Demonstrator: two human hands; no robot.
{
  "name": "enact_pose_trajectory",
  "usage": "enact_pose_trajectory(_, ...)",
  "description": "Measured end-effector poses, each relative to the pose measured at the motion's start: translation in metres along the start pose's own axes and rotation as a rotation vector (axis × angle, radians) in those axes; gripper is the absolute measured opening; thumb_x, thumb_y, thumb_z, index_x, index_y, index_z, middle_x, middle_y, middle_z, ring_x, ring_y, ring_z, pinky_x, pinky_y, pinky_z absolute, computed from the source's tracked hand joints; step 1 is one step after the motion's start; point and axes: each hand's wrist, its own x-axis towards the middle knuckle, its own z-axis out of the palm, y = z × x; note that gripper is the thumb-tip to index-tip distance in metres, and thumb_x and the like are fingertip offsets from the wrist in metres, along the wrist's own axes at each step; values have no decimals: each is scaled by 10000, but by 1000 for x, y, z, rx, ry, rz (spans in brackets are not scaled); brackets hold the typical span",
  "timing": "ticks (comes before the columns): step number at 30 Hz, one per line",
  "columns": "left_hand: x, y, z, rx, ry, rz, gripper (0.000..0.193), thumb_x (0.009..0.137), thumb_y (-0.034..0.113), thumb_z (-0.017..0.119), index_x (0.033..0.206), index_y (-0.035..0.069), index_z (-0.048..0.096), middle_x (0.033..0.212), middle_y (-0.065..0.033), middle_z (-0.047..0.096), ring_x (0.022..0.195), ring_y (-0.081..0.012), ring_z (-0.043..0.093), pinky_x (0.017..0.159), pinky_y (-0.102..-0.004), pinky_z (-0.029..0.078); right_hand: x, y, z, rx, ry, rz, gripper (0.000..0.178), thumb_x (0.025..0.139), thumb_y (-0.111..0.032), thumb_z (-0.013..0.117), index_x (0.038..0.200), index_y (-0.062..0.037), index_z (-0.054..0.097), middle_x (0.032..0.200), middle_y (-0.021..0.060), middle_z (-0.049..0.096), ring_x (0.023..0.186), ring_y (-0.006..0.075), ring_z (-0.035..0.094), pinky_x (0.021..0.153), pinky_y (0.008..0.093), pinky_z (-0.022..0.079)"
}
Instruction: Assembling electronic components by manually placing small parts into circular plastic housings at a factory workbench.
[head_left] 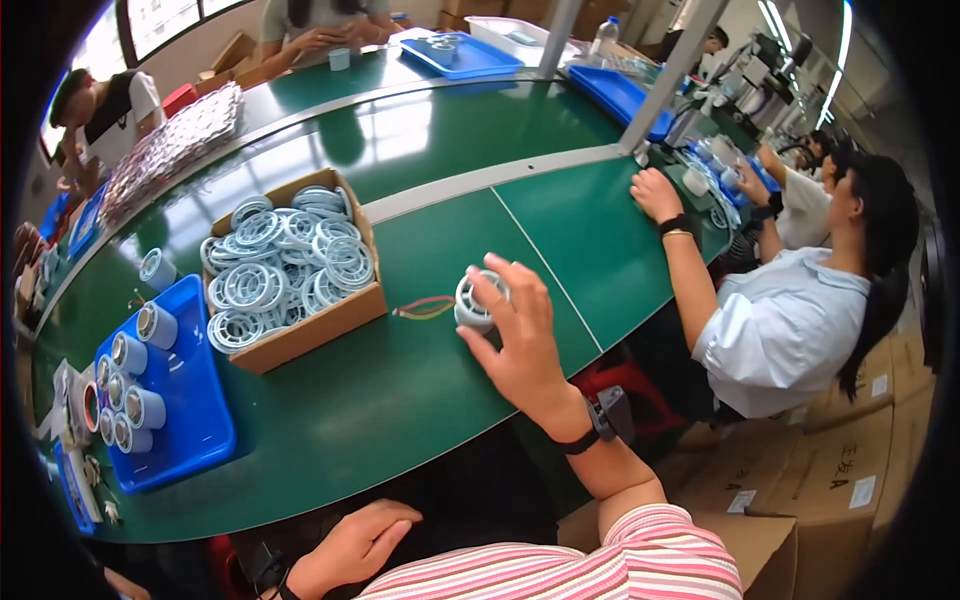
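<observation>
On the green table, to the right of the cardboard box, stands a small pale-blue round housing (466, 310) with an open ringed top. Thin red and yellow wires (425, 306) trail from it to the left. My right hand (525, 335) reaches over this housing from the right, thumb and fingers around it. Lower down, my left hand (352, 545) is off the table near my lap, fingers stretched out and holding nothing. The cardboard box (310, 335) holds many pale-blue plastic rings (255, 285).
A blue tray (195, 420) at left carries several pale-blue cups with metal inserts; another such cup (157, 269) stands behind it. A metal rail (440, 195) crosses the table. At right a co-worker's arm (690, 265) rests on the table edge. Cartons (830, 470) stand behind right.
</observation>
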Motion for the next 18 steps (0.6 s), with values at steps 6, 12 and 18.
enact_pose_trajectory(6,20,-201,-4,538,641,-203,290,1013,202,637,1216,2,689,1174,-158,727,1032,-343,683,954,-423,531,-24,21,7,-9,289,228,754,946,-267,750,1541,-17,361,1534,215,367,1408,377,389,1155,488,341)
enact_pose_trajectory(12,25,-244,-41,517,575,-112,294,1013,204,639,1222,2,686,1178,-157,726,1040,-338,682,955,-422,531,-29,21,16,-56,358,279,677,1048,-335,604,1520,61,323,1532,241,340,1416,366,374,1180,467,319)
enact_pose_trajectory(18,28,-275,-84,476,506,-36,299,1013,206,642,1228,3,683,1183,-155,724,1048,-333,680,956,-420,530,-23,21,25,-174,310,342,637,1079,-365,538,1507,63,339,1510,239,370,1401,365,392,1186,454,314)
